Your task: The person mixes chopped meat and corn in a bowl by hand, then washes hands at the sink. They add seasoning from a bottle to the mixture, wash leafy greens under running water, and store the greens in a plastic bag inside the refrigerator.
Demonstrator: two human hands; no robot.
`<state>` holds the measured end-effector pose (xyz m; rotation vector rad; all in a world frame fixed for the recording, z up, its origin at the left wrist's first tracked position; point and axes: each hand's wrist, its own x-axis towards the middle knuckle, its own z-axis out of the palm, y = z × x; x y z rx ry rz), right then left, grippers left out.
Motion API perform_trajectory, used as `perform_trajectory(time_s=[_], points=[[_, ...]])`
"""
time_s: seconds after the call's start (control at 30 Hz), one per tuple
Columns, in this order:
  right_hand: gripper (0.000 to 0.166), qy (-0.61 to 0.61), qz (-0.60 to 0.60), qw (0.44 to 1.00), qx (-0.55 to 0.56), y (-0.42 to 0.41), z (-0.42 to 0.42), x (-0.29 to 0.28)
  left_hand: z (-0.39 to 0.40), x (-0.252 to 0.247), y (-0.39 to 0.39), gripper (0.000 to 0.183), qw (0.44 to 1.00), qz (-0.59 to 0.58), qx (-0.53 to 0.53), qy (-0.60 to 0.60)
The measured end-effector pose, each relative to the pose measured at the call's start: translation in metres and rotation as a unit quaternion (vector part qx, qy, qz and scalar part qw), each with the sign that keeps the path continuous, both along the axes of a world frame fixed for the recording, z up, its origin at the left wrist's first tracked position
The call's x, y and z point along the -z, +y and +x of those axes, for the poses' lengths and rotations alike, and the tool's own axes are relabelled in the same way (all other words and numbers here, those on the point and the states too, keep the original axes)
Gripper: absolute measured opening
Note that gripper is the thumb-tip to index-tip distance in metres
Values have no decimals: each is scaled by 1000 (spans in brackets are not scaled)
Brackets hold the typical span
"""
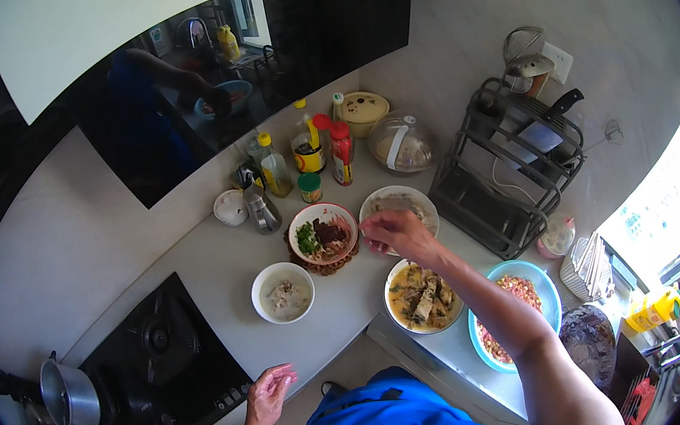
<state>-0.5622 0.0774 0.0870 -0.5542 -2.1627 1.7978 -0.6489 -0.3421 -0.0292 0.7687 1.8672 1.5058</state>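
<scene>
Above a plate [406, 196] near the corner of the counter, my right hand [400, 235] hangs with its fingers bent together; whether something small is between them cannot be told. Left of it stands a red-rimmed bowl [323, 233] with chopped green herbs, dark paste and shredded food, on a woven trivet [327, 269]. A white bowl [283, 293] holds pale liquid with pieces in it. Below my right wrist is a bowl of fish pieces in broth [424, 298]. My left hand [267, 392] is empty, held by the counter edge near the hob, fingers apart.
A black gas hob [159, 362] with a metal pot [69, 394] lies left. Bottles, including a red one [341, 153], stand along the wall. A dark rack [503, 170] holds a knife. Under my right forearm sits a blue basin of diced food [543, 288], near a yellow bottle [653, 308].
</scene>
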Motion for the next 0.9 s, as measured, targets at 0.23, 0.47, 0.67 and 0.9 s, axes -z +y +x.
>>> perform_trajectory(time_s=[0.23,0.47,0.67,0.9], points=[[25,-12,68,998,4,80,-144,77,-26,-19,-14,22,995,1,-97,19],[59,76,320,918,223,123,-279,126,-21,-31,-23,21,975,-50,-214,25],[76,23,263,925,275,156,-327,142,-16,-37,-11,21,967,-27,-252,10],[56,100,277,904,311,144,-345,136,-5,-46,-7,21,957,-53,-286,2]])
